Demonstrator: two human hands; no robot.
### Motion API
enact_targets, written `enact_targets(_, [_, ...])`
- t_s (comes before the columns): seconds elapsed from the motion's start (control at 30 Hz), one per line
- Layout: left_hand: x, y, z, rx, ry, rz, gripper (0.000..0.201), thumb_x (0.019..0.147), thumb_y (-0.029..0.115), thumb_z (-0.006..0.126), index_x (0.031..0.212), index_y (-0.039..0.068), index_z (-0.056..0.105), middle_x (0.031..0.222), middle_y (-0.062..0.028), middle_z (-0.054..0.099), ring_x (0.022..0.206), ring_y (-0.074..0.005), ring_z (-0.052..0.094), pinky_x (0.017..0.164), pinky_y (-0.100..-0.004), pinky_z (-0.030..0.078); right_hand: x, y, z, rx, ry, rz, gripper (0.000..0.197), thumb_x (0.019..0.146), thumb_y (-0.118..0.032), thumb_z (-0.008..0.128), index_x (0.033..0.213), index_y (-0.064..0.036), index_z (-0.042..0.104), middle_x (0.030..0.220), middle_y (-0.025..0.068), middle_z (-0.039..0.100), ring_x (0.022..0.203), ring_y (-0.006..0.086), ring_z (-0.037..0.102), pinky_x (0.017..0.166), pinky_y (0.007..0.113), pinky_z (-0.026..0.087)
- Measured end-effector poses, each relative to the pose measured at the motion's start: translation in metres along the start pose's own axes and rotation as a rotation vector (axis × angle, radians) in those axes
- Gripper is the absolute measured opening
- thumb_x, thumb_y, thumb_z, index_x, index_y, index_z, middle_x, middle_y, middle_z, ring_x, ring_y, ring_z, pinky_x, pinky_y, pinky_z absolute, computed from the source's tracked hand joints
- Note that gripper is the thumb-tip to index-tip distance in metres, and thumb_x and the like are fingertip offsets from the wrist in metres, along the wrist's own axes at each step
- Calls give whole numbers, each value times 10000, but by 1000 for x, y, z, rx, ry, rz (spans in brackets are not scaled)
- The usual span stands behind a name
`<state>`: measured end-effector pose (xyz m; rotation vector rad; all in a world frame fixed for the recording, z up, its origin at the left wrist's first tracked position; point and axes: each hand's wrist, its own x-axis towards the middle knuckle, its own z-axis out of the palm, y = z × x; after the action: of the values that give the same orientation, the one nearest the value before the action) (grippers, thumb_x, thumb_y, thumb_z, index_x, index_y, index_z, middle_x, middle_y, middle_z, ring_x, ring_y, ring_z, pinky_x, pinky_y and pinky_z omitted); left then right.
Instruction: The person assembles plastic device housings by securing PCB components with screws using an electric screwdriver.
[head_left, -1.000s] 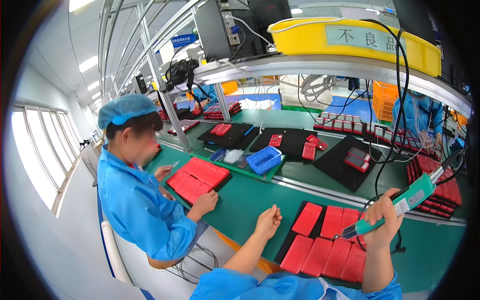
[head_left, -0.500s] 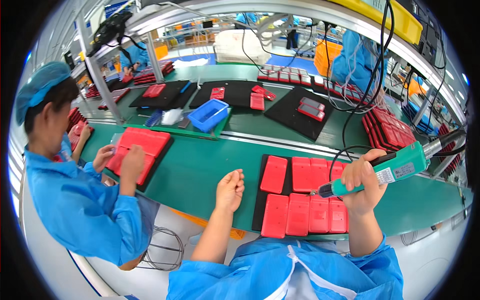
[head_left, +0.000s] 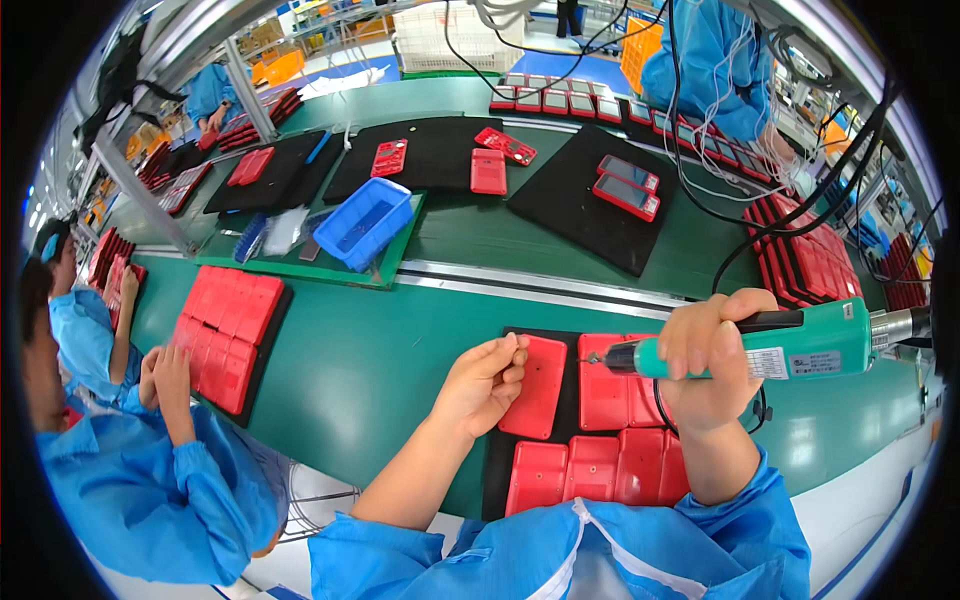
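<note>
My right hand point(head_left: 712, 360) grips a green electric screwdriver point(head_left: 825, 338), held nearly level with its dark nose toward the left. The bit tip is over the upper left corner of a red plastic casing point(head_left: 604, 395); whether it touches cannot be told. My left hand point(head_left: 482, 388) is closed in a pinch beside the leftmost red casing point(head_left: 541, 385), overlapping its left edge. Anything between those fingertips is too small to make out. Several such casings lie in two rows on a black pad point(head_left: 497, 475) in front of me.
At left, a co-worker's hands point(head_left: 168, 380) are beside another set of red casings point(head_left: 232, 330). A blue bin point(head_left: 340, 250) stands beyond the rail. Black mats point(head_left: 590, 225) hold red devices. Stacked red casings point(head_left: 808, 250) and hanging black cables point(head_left: 850, 150) are on the right.
My left hand has moved right, to the leftmost casing. The screwdriver tip has shifted left and up, over the upper row. The co-worker's hands have drawn back from their casings. The view has shifted.
</note>
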<state>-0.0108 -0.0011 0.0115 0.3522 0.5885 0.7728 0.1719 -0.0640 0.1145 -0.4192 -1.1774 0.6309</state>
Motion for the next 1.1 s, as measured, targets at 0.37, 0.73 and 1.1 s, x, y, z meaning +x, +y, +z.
enact_targets(0.37, [36, 5, -10, 340, 43, 87, 181, 863, 189, 492, 808, 23, 540, 660, 0, 476, 504, -44, 358, 423, -153, 262, 9, 61, -25, -110, -88, 217, 198, 807, -38, 513, 935, -55, 364, 629, 62, 483, 516, 120, 485, 480, 260, 433])
enact_targets(0.73, [39, 5, -16, 362, 59, 78, 198, 873, 184, 477, 833, 4, 549, 664, -11, 488, 488, -39, 351, 418, -154, 253, 12, 70, -22, -103, -69, 328, 281, 789, -181, 588, 922, -78, 363, 542, 41, 451, 438, 125, 426, 425, 276, 380])
enact_targets(1.1, [38, 7, -13, 325, 84, 54, 191, 869, 173, 486, 839, -5, 549, 674, -22, 495, 485, -36, 362, 400, -145, 246, 12, 69, -20, -134, -38, 373, 303, 778, -196, 603, 913, -82, 358, 551, 45, 455, 458, 136, 433, 448, 285, 382])
